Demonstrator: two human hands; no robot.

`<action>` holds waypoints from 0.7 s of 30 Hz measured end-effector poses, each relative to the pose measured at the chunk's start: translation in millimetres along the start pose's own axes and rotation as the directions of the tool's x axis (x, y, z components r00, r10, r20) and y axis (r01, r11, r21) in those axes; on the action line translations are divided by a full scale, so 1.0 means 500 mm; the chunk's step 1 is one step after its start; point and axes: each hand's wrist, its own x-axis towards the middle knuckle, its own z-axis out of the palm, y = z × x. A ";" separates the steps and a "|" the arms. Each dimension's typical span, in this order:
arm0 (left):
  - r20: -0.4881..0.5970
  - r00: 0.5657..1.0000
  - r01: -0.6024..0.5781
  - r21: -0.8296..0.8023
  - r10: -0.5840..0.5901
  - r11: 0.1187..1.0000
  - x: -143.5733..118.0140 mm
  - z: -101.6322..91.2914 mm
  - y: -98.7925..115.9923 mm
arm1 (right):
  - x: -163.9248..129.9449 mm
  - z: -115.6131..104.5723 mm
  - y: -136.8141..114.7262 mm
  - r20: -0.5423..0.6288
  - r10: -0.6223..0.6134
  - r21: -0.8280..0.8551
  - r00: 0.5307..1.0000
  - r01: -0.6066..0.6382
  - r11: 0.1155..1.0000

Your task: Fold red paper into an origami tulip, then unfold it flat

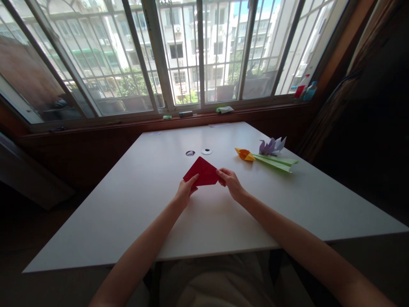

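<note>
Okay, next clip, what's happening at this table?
A person sits at a white table by a window, folding a red paper that is already a triangle. The left hand pinches its lower left edge and the right hand grips its right corner. Off to the right lie finished paper pieces: an orange flower on a green stem and a purple figure.

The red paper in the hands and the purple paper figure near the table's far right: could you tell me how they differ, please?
The red paper is a flat folded triangle pinched by the left hand and right hand; the purple figure is smaller, pointed, and stands untouched. Both rest on the white table.
</note>
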 end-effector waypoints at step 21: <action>-0.023 0.952 -0.298 0.163 0.306 0.940 -0.011 0.005 0.024 | 0.009 -0.007 0.011 -0.095 0.027 0.044 0.995 -0.023 0.999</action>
